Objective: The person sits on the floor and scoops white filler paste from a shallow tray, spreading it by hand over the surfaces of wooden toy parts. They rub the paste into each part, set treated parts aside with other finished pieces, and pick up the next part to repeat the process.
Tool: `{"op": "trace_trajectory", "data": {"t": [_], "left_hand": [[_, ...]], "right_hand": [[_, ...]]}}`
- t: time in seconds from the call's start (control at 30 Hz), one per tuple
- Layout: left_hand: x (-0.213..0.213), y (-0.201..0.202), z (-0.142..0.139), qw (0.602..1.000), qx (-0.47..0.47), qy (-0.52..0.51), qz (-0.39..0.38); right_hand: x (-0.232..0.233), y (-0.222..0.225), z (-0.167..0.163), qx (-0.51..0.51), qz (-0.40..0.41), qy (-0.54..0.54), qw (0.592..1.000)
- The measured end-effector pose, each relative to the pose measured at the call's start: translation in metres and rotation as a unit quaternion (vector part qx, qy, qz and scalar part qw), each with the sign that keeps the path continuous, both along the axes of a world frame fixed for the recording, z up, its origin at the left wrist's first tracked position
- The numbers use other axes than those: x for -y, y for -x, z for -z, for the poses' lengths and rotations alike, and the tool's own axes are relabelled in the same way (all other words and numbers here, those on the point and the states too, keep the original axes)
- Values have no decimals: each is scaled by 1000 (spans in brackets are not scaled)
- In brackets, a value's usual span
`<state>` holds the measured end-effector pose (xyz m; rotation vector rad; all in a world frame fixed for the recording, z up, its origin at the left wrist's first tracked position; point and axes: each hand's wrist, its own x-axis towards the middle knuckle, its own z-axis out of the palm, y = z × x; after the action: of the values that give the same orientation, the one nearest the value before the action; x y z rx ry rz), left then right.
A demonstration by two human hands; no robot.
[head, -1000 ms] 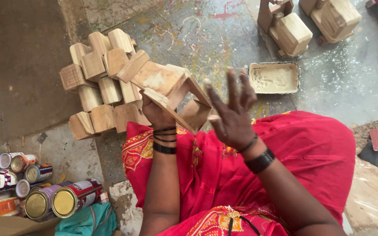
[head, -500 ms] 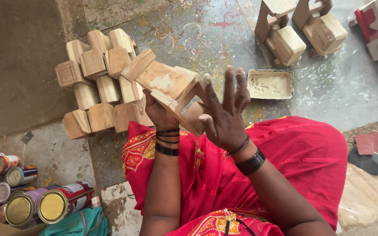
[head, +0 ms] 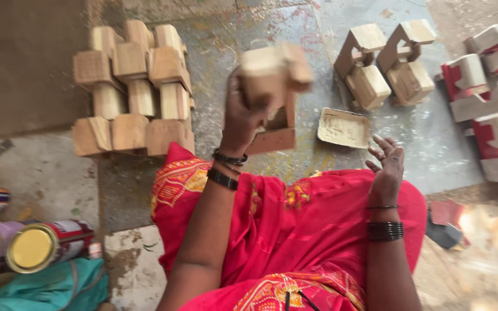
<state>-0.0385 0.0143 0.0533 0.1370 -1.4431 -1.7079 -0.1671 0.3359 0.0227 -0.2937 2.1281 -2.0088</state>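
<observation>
My left hand (head: pixel 242 112) grips a bare wooden toy piece (head: pixel 273 86), held up above my lap and blurred by motion. My right hand (head: pixel 387 167) is open over the red cloth on my lap, fingers spread, holding nothing. A small tray of pale paste (head: pixel 344 128) lies on the floor just ahead of my right hand. A stack of similar unpainted wooden pieces (head: pixel 134 86) sits to the left of the held piece.
Two more unpainted wooden pieces (head: pixel 384 63) stand at the back. Red-and-white painted pieces (head: pixel 491 98) lie at the right edge. Paint tins (head: pixel 36 245) lie on their sides at lower left beside a teal cloth (head: pixel 53 288). A red block (head: pixel 448 212) sits by my right knee.
My right hand has let go of the wooden piece and dropped toward my lap. My left hand alone has lifted the piece up and to the right.
</observation>
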Motion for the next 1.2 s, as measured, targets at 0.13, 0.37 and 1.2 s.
{"op": "trace_trajectory", "data": {"t": [0.13, 0.37, 1.2], "left_hand": [[-33, 19, -12, 915, 129, 368, -104], [-64, 30, 42, 707, 257, 633, -180], [-155, 74, 146, 672, 431, 599, -53]], "right_hand": [[-25, 18, 38, 57, 22, 122, 991], [-19, 28, 53, 96, 1, 126, 987], [-22, 47, 78, 137, -73, 55, 986]]}}
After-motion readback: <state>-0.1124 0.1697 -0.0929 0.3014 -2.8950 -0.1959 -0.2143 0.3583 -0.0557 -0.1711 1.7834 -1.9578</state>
